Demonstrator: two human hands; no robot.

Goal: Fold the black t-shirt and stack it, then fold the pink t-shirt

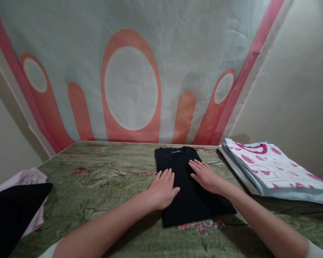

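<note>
Shirt, black and folded, neckline toward 12 o'clock, lies on a wood-patterned table, at 5 o'clock from the view's center. The left hand rests across its 9 o'clock edge and the right hand on its 2 o'clock side, the fingers of both released and extended. Farther out, a clothes stack sits at 3 o'clock, and black cloth overlaps pink cloth at 9 o'clock.

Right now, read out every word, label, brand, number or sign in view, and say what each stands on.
No text can be read.
Pale neck print on the black garment: too small and blurred to read.
Backdrop: coloured shapes, no lettering that I can make out.
</note>
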